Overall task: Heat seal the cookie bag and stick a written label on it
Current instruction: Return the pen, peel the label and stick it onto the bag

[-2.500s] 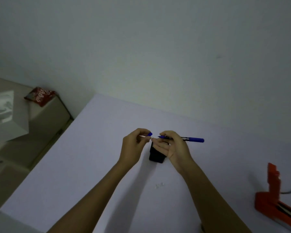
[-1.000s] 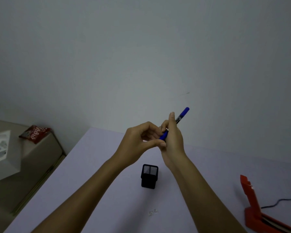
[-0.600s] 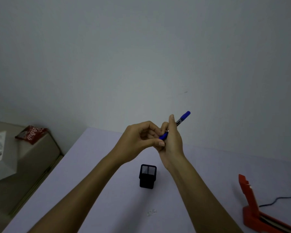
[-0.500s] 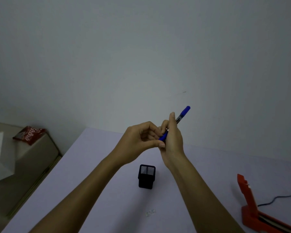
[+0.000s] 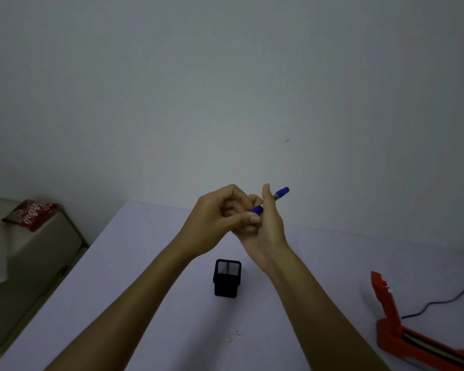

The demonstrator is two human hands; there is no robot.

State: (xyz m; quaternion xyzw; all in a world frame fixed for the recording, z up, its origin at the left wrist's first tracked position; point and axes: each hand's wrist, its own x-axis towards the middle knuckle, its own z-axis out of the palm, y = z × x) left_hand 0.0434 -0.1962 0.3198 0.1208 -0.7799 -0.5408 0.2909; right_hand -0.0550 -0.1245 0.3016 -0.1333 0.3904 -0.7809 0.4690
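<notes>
Now, vs. 2.5 s ago, both hands are seen raised off the table (image 5: 156, 263) and pressed together, and the pen (image 5: 280, 192), then held level w/ its cap apart in the left fingers, is tilted up to the right. The left hand (image 5: 214, 223) is curled w/ thumb and fingertips pinched on the pen's blue lower end, while the right hand (image 5: 268, 231) is closed round the slim barrel, its blue top poking out. A black square mesh holder (image 5: 227, 278) is stood below the hands, a small pale label (image 5: 234, 336) lies flat nearer, and the orange hard-plastic sealer (image 5: 391, 319) is set open at the right; the cookie bag can't be seen.
</notes>
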